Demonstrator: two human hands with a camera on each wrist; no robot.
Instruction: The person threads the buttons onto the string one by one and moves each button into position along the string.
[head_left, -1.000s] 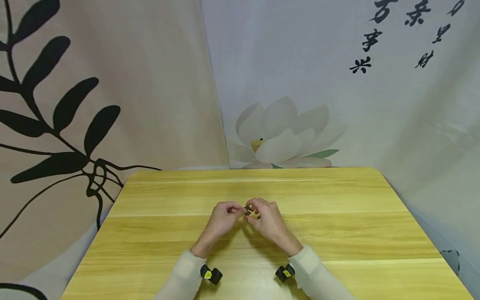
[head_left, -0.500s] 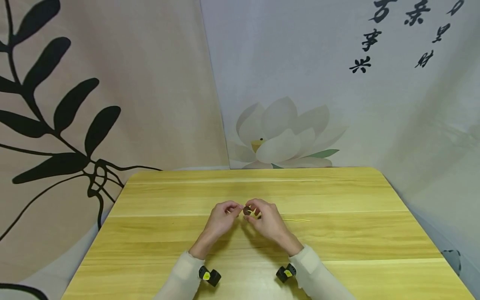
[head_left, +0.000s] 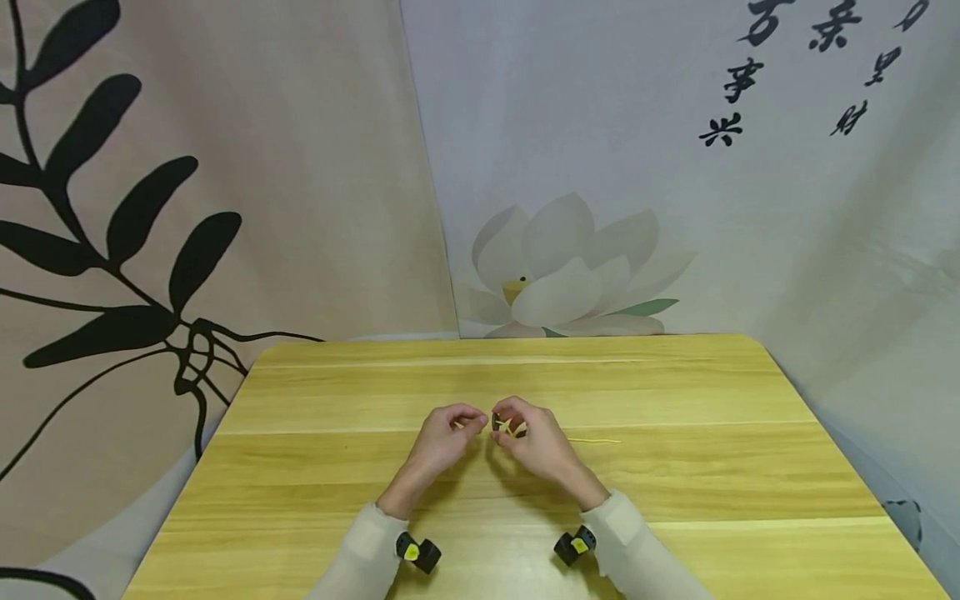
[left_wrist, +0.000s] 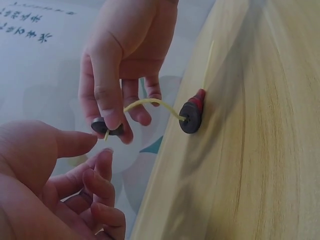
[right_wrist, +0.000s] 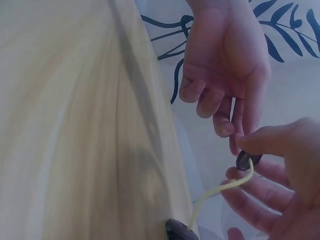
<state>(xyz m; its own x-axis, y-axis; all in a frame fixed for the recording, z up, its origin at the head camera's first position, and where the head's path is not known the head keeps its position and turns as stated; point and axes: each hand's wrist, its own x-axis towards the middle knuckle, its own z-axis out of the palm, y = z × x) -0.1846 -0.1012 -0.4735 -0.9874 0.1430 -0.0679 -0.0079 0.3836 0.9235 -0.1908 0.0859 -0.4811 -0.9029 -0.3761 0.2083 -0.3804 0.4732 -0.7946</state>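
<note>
My right hand [head_left: 536, 433] pinches a dark round button [left_wrist: 108, 126] between thumb and fingertip. A yellow string [left_wrist: 150, 100] runs through it, and a short string tip pokes out on the left hand's side. Farther along the string, a second dark button [left_wrist: 190, 118] lies by the table surface with small red pieces [left_wrist: 197, 100] behind it. My left hand [head_left: 446, 437] is just left of the pinched button, its thumb and forefinger apart with nothing seen between them. In the right wrist view, the right fingers partly cover the pinched button [right_wrist: 246, 160].
The wooden table [head_left: 337, 475] spreads around both hands. The string's tail [head_left: 596, 440] lies on it to the right of the right hand. Printed cloth [head_left: 585, 125] hangs behind the table.
One second ago the left fingertips touched the button; now a small gap separates them. The button has turned in the right fingers from face-on to nearly edge-on in the head view.
</note>
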